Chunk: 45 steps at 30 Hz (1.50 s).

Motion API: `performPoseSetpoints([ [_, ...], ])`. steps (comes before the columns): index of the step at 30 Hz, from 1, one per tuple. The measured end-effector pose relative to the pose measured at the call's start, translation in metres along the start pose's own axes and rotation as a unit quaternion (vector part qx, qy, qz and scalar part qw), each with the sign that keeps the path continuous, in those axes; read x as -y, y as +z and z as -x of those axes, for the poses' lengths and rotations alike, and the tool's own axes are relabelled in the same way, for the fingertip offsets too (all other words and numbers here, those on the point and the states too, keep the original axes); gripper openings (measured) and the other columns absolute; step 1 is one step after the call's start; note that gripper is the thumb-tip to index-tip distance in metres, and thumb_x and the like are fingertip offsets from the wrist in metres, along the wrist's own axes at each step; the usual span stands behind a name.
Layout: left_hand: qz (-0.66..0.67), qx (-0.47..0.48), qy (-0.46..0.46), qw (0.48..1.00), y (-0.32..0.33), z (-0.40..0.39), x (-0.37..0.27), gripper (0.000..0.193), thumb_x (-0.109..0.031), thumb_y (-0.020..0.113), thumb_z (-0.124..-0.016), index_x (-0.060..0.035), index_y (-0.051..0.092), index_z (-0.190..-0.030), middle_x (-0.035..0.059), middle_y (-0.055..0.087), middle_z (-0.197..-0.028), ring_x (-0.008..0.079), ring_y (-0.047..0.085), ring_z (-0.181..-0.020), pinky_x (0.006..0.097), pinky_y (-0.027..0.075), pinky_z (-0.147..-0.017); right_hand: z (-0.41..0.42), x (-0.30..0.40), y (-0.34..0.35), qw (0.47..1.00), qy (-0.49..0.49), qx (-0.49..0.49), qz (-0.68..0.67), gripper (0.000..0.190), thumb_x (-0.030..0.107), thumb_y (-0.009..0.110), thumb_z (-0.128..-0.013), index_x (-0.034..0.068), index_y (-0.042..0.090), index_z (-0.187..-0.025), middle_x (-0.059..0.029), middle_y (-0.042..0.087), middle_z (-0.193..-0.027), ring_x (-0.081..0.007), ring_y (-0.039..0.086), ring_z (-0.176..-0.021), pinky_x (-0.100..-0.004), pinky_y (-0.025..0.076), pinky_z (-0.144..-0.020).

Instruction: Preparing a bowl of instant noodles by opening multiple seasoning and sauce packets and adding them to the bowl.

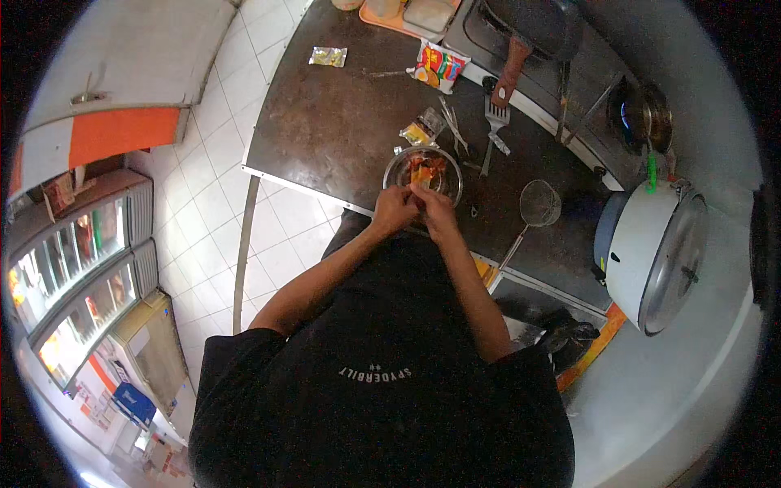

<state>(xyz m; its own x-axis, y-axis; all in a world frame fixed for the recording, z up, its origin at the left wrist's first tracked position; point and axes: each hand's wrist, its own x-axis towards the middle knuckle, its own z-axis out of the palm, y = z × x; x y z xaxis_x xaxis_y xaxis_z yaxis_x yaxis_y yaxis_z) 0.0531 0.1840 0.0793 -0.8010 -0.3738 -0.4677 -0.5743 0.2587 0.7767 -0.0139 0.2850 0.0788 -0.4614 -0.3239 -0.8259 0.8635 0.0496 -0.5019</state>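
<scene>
Over the near rim of a clear bowl (390, 177), both of my hands meet at a small yellow-orange sachet (422, 175). My left hand (395, 209) and my right hand (434, 206) pinch it between their fingertips. Red-orange contents lie in the bowl, partly hidden by the sachet. Just beyond the bowl are an opened clear and yellow packet (422, 127) and metal tongs or similar thin utensils (453, 125). A slotted metal spatula (497, 119) rests farther right. A red and white instant noodle packet (439, 66) and a small sachet (328, 57) lie at the far side.
A wire strainer (540, 202) lies to the right on the dark countertop (341, 122). Beyond it stands a large white pot or cooker with a metal lid (634, 262). A pan with a brown handle (511, 70) sits on the stove, near an orange tray (372, 15).
</scene>
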Motion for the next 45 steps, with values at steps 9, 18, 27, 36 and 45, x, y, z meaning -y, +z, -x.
performPoseSetpoints([
  [9, -0.048, -0.032, 0.05, 0.997, 0.016, -0.001, 0.015, 0.02, -0.017, 0.059, -0.077, -0.0016, 0.068, -0.085, 0.0257, 0.062, -0.076, 0.0422, 0.062, -0.075, 0.0474, 0.049, -0.068, -0.029, -0.022, -0.007, 0.999, -0.021, -0.005, 0.034, 0.02, 0.017, 0.057, -0.092, 0.002, 0.066, -0.102, -0.0042, 0.066, -0.094, -0.0136, 0.06, -0.079, -0.0259, 0.047, -0.073],
  [18, -0.059, -0.034, 0.053, 0.996, 0.019, 0.004, 0.007, 0.021, -0.017, 0.059, -0.076, 0.001, 0.067, -0.081, 0.026, 0.061, -0.076, 0.0431, 0.061, -0.074, 0.049, 0.049, -0.068, -0.028, -0.012, 0.005, 0.993, 0.02, -0.092, 0.067, 0.026, 0.021, 0.05, -0.095, 0.0, 0.065, -0.098, -0.0067, 0.065, -0.09, -0.016, 0.059, -0.077, -0.0284, 0.046, -0.07],
  [27, -0.008, -0.05, -0.012, 0.999, 0.02, 0.004, 0.013, 0.022, -0.018, 0.057, -0.079, 0.0013, 0.067, -0.082, 0.0262, 0.061, -0.075, 0.0421, 0.063, -0.074, 0.0471, 0.05, -0.068, -0.02, -0.017, -0.012, 0.969, -0.123, -0.028, 0.21, 0.034, 0.031, 0.054, -0.092, 0.001, 0.067, -0.083, -0.0022, 0.063, -0.072, -0.0146, 0.054, -0.059, -0.0312, 0.042, -0.056],
  [36, 0.173, 0.064, -0.142, 0.972, -0.02, 0.034, -0.003, 0.039, -0.035, 0.059, -0.09, 0.0011, 0.069, -0.08, 0.0055, 0.062, -0.059, 0.0103, 0.059, -0.052, 0.0269, 0.045, -0.046, -0.015, 0.014, -0.026, 0.792, -0.27, -0.062, 0.544, 0.035, 0.027, 0.055, -0.087, -0.006, 0.06, -0.077, -0.0223, 0.055, -0.061, -0.0292, 0.056, -0.053, -0.0394, 0.043, -0.055],
  [45, 0.244, -0.08, -0.141, 0.956, -0.044, 0.062, 0.029, 0.03, -0.031, 0.064, -0.088, -0.0024, 0.066, -0.097, 0.001, 0.06, -0.07, 0.008, 0.053, -0.054, 0.0249, 0.041, -0.045, 0.002, 0.053, -0.018, 0.783, -0.357, 0.002, 0.51, 0.027, 0.024, 0.055, -0.087, -0.002, 0.063, -0.084, -0.0224, 0.062, -0.072, -0.0362, 0.064, -0.068, -0.041, 0.048, -0.06],
])
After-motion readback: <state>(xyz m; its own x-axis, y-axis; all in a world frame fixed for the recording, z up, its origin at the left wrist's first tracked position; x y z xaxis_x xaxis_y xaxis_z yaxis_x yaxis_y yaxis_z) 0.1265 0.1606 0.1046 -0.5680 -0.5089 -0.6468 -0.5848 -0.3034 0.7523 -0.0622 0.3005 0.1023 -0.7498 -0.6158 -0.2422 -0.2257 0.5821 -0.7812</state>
